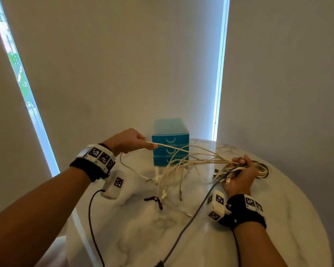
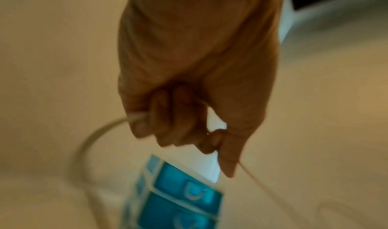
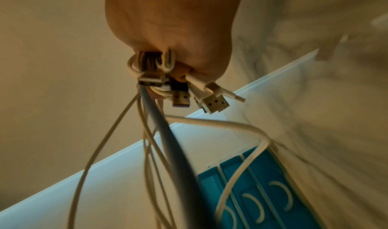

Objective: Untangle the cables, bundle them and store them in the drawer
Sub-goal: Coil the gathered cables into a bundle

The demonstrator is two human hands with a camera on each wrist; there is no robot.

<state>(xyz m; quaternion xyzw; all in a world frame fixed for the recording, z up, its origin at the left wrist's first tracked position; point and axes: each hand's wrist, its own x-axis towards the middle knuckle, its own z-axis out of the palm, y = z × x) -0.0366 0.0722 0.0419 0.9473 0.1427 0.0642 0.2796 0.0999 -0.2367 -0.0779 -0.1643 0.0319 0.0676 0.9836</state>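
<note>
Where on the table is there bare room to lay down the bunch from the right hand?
Bare marble table lies right of the right hand, toward the rim, and near you between the forearms. Crowded: the middle, where white cables hang and trail before the blue drawer unit, plus a dark strap. The left hand pinches one strand.

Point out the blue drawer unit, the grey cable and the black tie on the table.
blue drawer unit (image 1: 170, 140): head view, top drawer front.
grey cable (image 3: 166, 141): right wrist view, mid-length.
black tie (image 1: 154, 201): head view, its bend.
</note>
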